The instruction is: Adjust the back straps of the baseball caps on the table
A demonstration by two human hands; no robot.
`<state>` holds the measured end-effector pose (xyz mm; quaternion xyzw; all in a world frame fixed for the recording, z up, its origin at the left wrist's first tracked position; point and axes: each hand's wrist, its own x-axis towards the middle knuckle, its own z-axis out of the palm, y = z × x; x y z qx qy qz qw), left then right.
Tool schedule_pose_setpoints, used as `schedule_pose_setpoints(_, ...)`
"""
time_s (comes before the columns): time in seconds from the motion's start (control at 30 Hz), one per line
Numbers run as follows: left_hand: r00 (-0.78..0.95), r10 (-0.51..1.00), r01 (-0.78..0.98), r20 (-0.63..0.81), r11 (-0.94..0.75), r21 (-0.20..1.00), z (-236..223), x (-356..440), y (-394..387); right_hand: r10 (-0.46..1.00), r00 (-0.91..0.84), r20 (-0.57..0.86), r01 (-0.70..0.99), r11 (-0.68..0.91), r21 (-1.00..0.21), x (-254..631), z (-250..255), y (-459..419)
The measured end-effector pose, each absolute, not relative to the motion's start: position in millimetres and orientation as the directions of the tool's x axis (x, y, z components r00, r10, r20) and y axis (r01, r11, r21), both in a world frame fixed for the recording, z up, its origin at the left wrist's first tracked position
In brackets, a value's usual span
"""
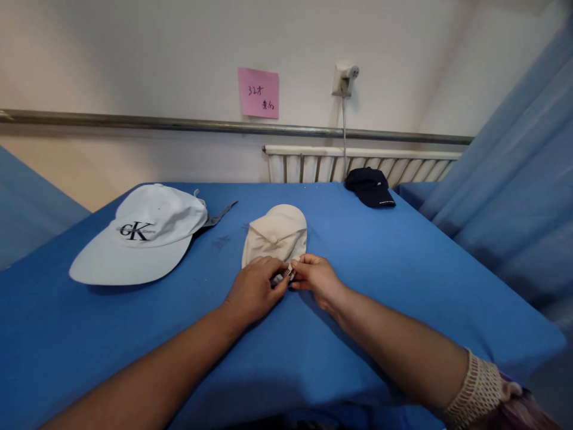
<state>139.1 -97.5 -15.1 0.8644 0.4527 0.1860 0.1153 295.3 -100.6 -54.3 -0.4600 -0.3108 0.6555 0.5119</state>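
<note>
A small beige cap [276, 234] lies on the blue table [403, 269], its back end toward me. My left hand [255, 289] and my right hand [316, 278] meet at the cap's near edge. Both pinch the metal buckle [287, 274] of its back strap between thumb and fingers. The strap itself is mostly hidden under my fingers.
A white cap [141, 236] with black letters lies to the left, its strap trailing right. A dark navy cap [370, 186] sits at the table's far right edge. Behind are a radiator [358, 164], a wall rail and a pink note [258, 92]. Blue curtain [514, 179] hangs right.
</note>
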Motion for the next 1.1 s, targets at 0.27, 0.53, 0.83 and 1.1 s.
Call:
schedule_pose_setpoints(0.27, 0.544, 0.783, 0.715, 0.302, -0.621, 0.321, -17.4, 139.0, -100.0, 0.960, -0.006, -0.279, -0.439, -0.253, -0.862, 293.3, -51.4, -101.8)
schedule_pose_setpoints(0.53, 0.464, 0.849, 0.758, 0.253, -0.528, 0.384, -14.3, 130.3, -100.6, 0.982, 0.075, -0.171, -0.401, -0.127, -0.907, 293.9, -54.4, -97.5)
schedule_pose_setpoints(0.83, 0.338, 0.939, 0.597, 0.056, -0.260, 0.759, -23.9, 132.8, -92.0, 0.991, 0.050, -0.122, -0.372, -0.095, -0.923, 293.5, -57.7, -96.9)
schedule_pose_setpoints(1.1, 0.315, 0.949, 0.498, -0.029, -0.139, 0.856, -29.0, 134.2, -89.0, 0.983, 0.096, -0.154, -0.490, -0.088, -0.867, 289.7, -55.0, -99.8)
